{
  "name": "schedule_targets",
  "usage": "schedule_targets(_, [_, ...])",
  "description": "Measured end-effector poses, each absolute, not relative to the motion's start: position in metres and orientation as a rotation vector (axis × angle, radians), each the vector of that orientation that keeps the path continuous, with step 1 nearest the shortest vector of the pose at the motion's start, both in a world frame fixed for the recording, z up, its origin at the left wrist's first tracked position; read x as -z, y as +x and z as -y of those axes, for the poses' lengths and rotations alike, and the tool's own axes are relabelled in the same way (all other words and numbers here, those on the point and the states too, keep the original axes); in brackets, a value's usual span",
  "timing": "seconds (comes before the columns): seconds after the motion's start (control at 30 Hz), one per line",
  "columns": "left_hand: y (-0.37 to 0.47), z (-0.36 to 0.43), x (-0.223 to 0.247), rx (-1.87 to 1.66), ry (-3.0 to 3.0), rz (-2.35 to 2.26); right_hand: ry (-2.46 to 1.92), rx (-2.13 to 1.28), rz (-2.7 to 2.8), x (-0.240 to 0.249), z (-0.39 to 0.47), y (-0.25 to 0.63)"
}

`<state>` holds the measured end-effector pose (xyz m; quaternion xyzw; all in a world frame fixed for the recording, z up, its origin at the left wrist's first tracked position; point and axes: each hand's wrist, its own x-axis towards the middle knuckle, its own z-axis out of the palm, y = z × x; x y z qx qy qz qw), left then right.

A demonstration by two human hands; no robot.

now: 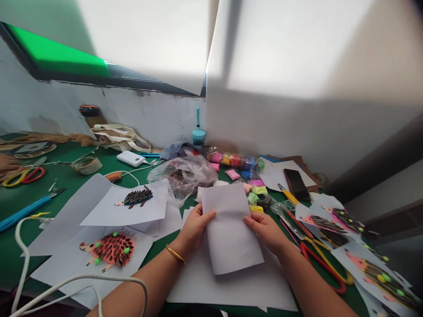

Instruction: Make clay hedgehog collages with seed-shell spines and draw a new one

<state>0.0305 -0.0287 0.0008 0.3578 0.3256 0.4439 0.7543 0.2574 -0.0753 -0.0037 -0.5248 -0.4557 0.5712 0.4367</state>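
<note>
A small blank white sheet is held up in front of me, its surface slightly creased. My left hand pinches its left edge, thumb on the front; a gold bangle sits on that wrist. On the right edge, my right hand grips the same sheet, thumb also on the front. Beneath lies a larger white paper on the green table. To the left rest papers with a dark hedgehog figure and a red hedgehog figure with green dots.
Scissors and more hedgehog pictures lie at right, below a phone. Behind the sheet are a plastic bag and colourful clay packs. A white cable, blue cutter and another person's hand are left.
</note>
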Motion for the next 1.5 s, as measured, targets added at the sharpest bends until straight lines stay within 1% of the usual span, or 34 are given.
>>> schedule_targets(0.23, [0.03, 0.027, -0.002, -0.965, 0.797, -0.712, -1.421, -1.291, 1.245, 0.006, 0.074, 0.259])
schedule_targets(0.4, [0.027, 0.025, -0.001, -0.844, 0.861, -0.652, -1.402, -1.304, 1.168, 0.008, 0.074, 0.259])
schedule_targets(0.53, [0.025, 0.023, 0.004, -0.766, 0.901, -0.69, -1.365, -1.343, 1.101, 0.006, 0.075, 0.261])
schedule_targets(0.7, [0.024, 0.019, 0.005, -0.846, 0.988, -0.89, -1.408, -1.316, 1.035, 0.006, 0.074, 0.267])
schedule_targets(0.87, [0.024, 0.019, -0.003, -0.848, 1.033, -0.956, -1.327, -1.392, 0.985, 0.01, 0.072, 0.276])
schedule_targets(1.17, [0.021, 0.019, 0.004, -0.773, 1.085, -0.859, -1.341, -1.454, 0.972, 0.016, 0.074, 0.272])
schedule_targets(1.4, [0.024, 0.019, 0.003, -0.945, 1.116, -0.92, -1.378, -1.449, 0.982, 0.016, 0.073, 0.272])
schedule_targets(1.5, [0.024, 0.022, 0.0, -0.96, 1.174, -0.907, -1.395, -1.451, 0.964, 0.012, 0.074, 0.274])
